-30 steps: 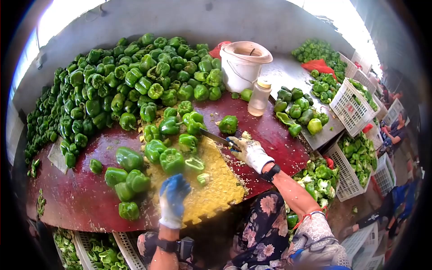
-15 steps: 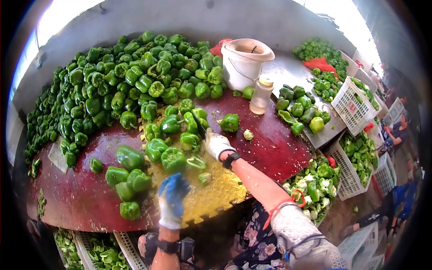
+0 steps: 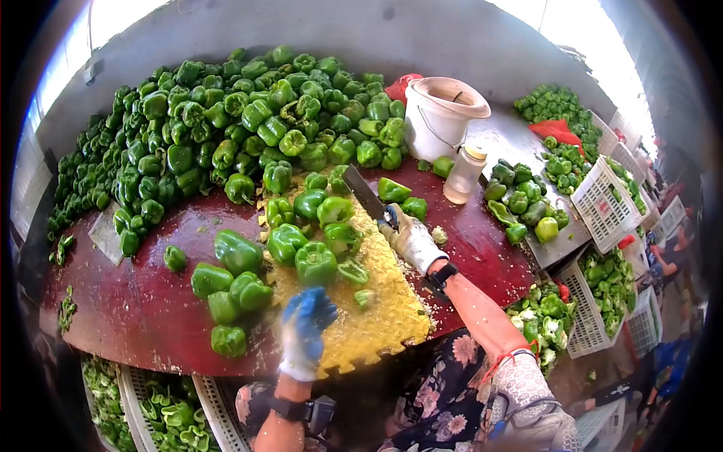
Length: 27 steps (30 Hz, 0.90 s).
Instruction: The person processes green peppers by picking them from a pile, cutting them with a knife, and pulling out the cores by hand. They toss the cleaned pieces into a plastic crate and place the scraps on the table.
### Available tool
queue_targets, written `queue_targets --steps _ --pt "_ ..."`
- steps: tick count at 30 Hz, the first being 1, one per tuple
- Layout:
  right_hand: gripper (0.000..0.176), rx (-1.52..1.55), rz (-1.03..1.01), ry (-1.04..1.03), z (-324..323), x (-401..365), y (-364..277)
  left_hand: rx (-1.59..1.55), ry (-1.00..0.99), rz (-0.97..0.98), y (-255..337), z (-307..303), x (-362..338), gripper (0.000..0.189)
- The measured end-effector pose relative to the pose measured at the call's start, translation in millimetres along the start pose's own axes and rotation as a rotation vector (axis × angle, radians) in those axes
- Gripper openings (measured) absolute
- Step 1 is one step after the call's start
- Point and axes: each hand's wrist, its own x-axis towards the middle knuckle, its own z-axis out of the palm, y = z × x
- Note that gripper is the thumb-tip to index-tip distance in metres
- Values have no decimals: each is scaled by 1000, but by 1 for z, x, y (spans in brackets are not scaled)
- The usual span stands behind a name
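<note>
My right hand (image 3: 410, 239), in a white glove, has its fingers wrapped tight around the handle of a knife (image 3: 364, 193). The blade points up and away from the knuckles, over the far edge of the yellow mat (image 3: 380, 309). A cut green pepper (image 3: 393, 189) lies just beyond the blade tip side, close to the fingers. My left hand (image 3: 305, 331), in a blue glove, is raised over the near edge of the mat. It is blurred, the fingers look bunched together, and I cannot tell whether they grip anything. Between the two hands, several whole peppers (image 3: 315, 262) sit on the mat, and a cut ring lies beside them. To the outer side of the left hand, a small group of peppers (image 3: 226, 290) rests on the red table (image 3: 135, 331). Beyond both hands lies the large pepper pile (image 3: 226, 120). Past the right hand stand a clear bottle (image 3: 463, 175) and a white bucket (image 3: 444, 120). White crates (image 3: 602, 200) of peppers sit further out on that side.
</note>
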Motion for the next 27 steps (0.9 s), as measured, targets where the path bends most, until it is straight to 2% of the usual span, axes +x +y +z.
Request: queue_targets --steps 2,4,7,9,12,13,15,18,19,21,23,24,25,27 --pt "59 -37 -43 42 0 5 2 9 4 -2 0 1 3 27" --pt "58 -133 -168 -138 -12 3 -8 17 15 -6 -2 0 6 27" --pt "55 -246 -209 -178 -18 10 -12 20 21 6 -4 0 7 28" --pt "53 -209 -29 -253 -32 14 -19 22 8 -12 -3 2 3 28" --pt "55 -356 -67 -22 -42 20 -4 30 4 -16 -4 2 2 28" --pt "55 -365 -5 -48 -43 24 -3 27 6 -15 -3 2 1 28" --pt "55 -159 -15 26 -40 10 -9 34 2 -17 -3 4 1 28" --pt "56 -97 -92 -69 -34 5 -32 0 -12 -20 -11 0 4 28" --pt "53 -5 -137 -76 -21 15 -25 2 -12 -18 -11 0 4 28" --pt "49 47 -421 60 1 40 -15 15 -14 -56 -11 3 3 27" --pt "44 96 -473 137 17 61 -20 13 -10 -57 -10 3 2 27" --pt "55 68 -394 54 26 72 -22 13 -7 -59 -10 3 2 27" --pt "60 45 -433 5 43 91 -15 14 -4 -61 -9 2 2 28" --pt "64 -318 -329 -387 79 129 7 51 6 -56 -7 0 2 30"
